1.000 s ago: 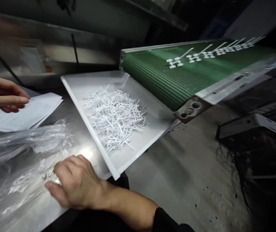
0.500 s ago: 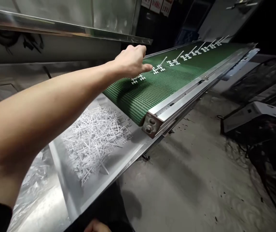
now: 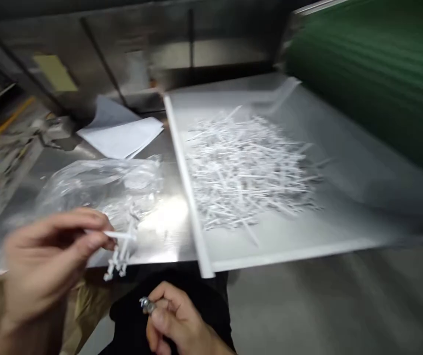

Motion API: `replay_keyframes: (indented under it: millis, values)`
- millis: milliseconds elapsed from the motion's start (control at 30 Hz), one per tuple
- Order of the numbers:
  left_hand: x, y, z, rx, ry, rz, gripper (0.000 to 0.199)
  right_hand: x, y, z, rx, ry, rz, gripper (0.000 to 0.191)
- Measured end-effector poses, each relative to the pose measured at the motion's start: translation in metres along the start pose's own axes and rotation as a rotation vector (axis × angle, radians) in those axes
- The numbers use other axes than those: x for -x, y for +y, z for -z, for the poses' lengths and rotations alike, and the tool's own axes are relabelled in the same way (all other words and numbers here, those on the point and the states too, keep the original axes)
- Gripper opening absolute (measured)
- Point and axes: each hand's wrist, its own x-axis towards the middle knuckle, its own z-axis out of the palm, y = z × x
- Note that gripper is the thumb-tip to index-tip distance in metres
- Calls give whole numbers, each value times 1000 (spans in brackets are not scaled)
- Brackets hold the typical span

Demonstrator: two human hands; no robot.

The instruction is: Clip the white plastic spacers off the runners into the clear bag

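My left hand [image 3: 59, 246] pinches the stem of a white plastic sprue [image 3: 123, 246] between thumb and fingers. Small moulded parts branch from the sprue's far end, slightly blurred. Lower down, in front of my dark clothing, my right hand [image 3: 182, 320] is closed around a small metal tool [image 3: 147, 304]. Only the tool's shiny tip shows; the rest is hidden in the fingers. A heap of thin white plastic sticks [image 3: 244, 172] lies on the white tray [image 3: 344, 217], to the right of and beyond my hands.
A clear plastic bag [image 3: 86, 182] lies crumpled on the metal table [image 3: 167, 236], left of the tray's raised edge. Behind it are folded white sheets [image 3: 123, 135]. The green conveyor belt [image 3: 374, 74] rises at the upper right, above the tray.
The view has swung left and down from the conveyor to the tray and table. My left hand has come back from above the belt and now holds a sprue. My right hand is more visible.
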Motion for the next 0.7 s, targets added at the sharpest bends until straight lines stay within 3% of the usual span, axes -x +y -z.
replay_keyframes:
  millis: [100,167,267,367,433,567,700]
  values:
    - [73,-25,32,200,128,296,13,-13,-28,-19,14,41,102,51]
    - [86,-35,35,351,182,369,13,-30,-52,-30,33,106,256,40]
    - [66,-52,30,423,132,289,12,-70,-91,-44,182,167,439,29]
    - [35,-73,21,444,88,221,13,-110,-123,-46,397,321,613,26]
    - [22,-87,15,506,65,263,15,-125,-137,-40,514,426,591,28]
    - [19,-101,7,603,-11,405,16,-121,-141,-34,614,550,507,28]
    - [25,-97,7,573,-83,413,14,-111,-141,-43,593,489,503,25]
